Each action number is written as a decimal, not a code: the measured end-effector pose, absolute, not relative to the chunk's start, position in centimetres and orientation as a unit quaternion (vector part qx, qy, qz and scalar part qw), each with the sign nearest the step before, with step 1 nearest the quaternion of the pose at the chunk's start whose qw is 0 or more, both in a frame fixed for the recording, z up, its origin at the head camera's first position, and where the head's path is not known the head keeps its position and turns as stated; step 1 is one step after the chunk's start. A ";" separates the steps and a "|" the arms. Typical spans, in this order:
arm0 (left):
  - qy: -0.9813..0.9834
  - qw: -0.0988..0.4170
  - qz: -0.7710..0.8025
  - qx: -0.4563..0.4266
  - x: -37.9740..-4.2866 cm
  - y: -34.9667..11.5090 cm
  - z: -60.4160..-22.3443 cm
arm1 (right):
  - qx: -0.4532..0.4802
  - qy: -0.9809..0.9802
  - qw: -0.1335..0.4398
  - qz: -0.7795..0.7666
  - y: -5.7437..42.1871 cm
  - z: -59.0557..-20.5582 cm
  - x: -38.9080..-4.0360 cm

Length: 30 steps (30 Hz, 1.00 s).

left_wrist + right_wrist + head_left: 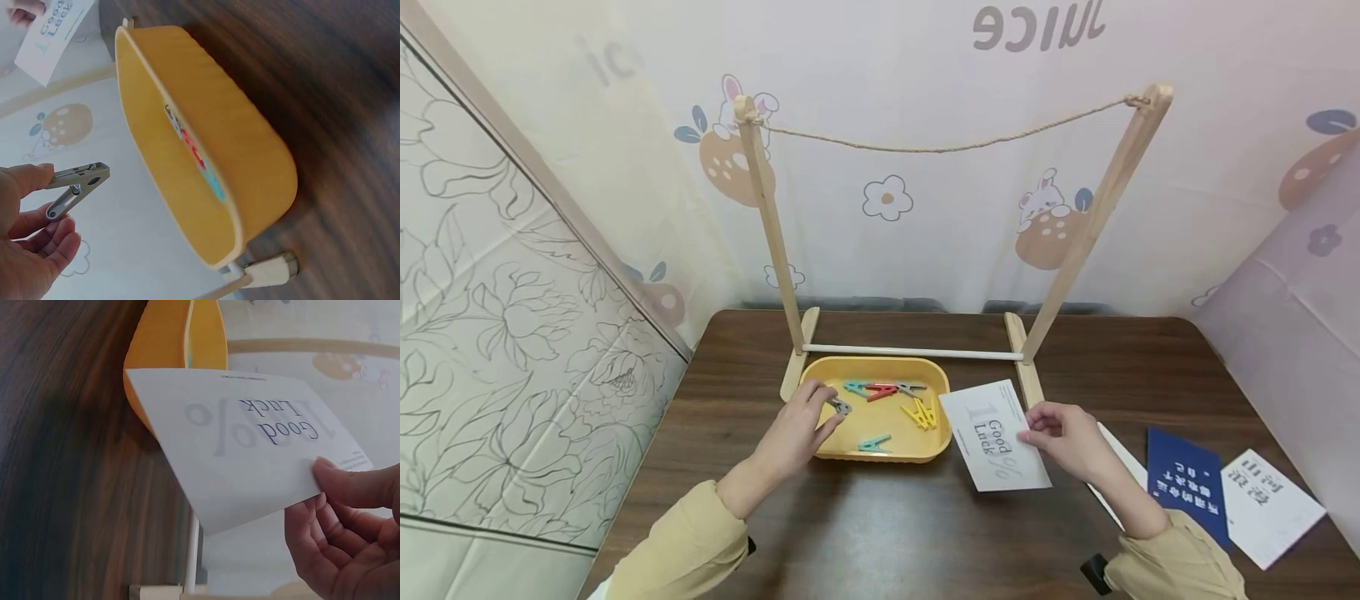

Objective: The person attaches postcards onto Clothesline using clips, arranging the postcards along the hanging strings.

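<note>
A: What did the left hand (797,429) hold?

B: It pinched a grey clothespin (839,406) between thumb and fingers, over the left end of the yellow tray (880,367). In the left wrist view the same grey clothespin (74,187) was clear of the tray's wall (206,131), its jaws shut.

A: And the right hand (1063,437)?

B: Its grip was closed on the edge of a white card (996,433) printed "Good Luck", thumb on top and fingers beneath. The card lay tilted just to the right of the tray, near the foot of the wooden rack (1078,242). In the right wrist view the white card (250,437) was lifted off the table (75,475), with the thumb (356,484) pressed on its corner.

A: What else lay in the tray?

B: Several clothespins: a red one (881,391), a teal one (874,443) near the front rim, and yellow ones (922,413) toward the right.

A: And around it?

B: A string (940,147) sagged between the rack's two posts. At the right of the table (880,533) lay a blue card (1187,487) and another white card (1270,504), side by side.
</note>
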<state>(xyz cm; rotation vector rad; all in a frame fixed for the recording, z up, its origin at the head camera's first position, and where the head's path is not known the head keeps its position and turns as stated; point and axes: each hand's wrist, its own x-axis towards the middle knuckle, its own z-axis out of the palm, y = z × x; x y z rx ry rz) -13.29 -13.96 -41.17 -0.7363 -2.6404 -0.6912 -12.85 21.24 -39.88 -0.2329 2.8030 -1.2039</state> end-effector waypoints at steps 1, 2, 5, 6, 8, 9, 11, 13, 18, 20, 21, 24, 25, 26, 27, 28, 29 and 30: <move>-0.923 0.155 -0.239 -0.258 -13.3 -14.0 -40.9 | -0.078 0.916 0.037 -0.393 21.0 -39.8 -13.0; -0.923 0.153 -0.237 -0.260 -13.4 -14.1 -40.7 | -0.081 0.915 0.034 -0.394 20.7 -39.8 -13.2; -0.927 0.147 -0.226 -0.262 -13.7 -14.3 -40.0 | -0.089 0.910 0.025 -0.403 20.0 -39.6 -13.8; -0.927 0.145 -0.221 -0.264 -13.7 -14.3 -39.7 | -0.093 0.908 0.022 -0.407 19.7 -39.6 -14.0; -0.929 0.144 -0.213 -0.267 -13.9 -14.4 -39.0 | -0.097 0.905 0.021 -0.415 19.2 -39.4 -14.3; -0.930 0.144 -0.207 -0.268 -14.0 -14.4 -38.7 | -0.101 0.904 0.020 -0.416 18.9 -39.3 -14.5; -0.931 0.147 -0.196 -0.272 -14.3 -14.5 -38.0 | -0.109 0.904 0.014 -0.413 18.4 -39.2 -14.9; -0.930 0.151 -0.191 -0.277 -14.5 -14.6 -37.2 | -0.117 0.904 0.008 -0.412 17.8 -39.0 -15.3; -0.927 0.163 -0.170 -0.292 -15.1 -14.8 -35.6 | -0.133 0.897 -0.001 -0.421 16.6 -38.9 -16.2; -0.928 0.165 -0.158 -0.295 -15.3 -14.8 -35.1 | -0.135 0.893 0.002 -0.429 16.1 -38.9 -16.5; -0.928 0.166 -0.153 -0.295 -15.4 -14.8 -34.8 | -0.135 0.892 0.005 -0.432 15.9 -38.8 -16.7; -0.928 0.169 -0.140 -0.302 -15.8 -14.8 -34.1 | -0.135 0.890 0.007 -0.435 15.2 -38.6 -17.2; -0.927 0.170 -0.137 -0.304 -15.9 -14.8 -33.9 | -0.135 0.889 0.007 -0.437 15.0 -38.5 -17.3; -0.927 0.172 -0.135 -0.306 -15.9 -14.8 -33.6 | -0.136 0.888 0.008 -0.440 14.7 -38.5 -17.5; -0.926 0.172 -0.131 -0.310 -16.0 -14.9 -33.3 | -0.137 0.887 0.008 -0.441 14.5 -38.4 -17.7; -0.926 0.174 -0.126 -0.312 -16.1 -14.9 -33.0 | -0.137 0.885 0.008 -0.445 14.3 -38.3 -17.9; -0.926 0.175 -0.121 -0.312 -16.2 -14.9 -32.7 | -0.137 0.883 0.010 -0.448 14.1 -38.2 -18.0; -0.927 0.175 -0.117 -0.311 -16.3 -15.0 -32.4 | -0.138 0.882 0.011 -0.451 13.8 -38.2 -18.2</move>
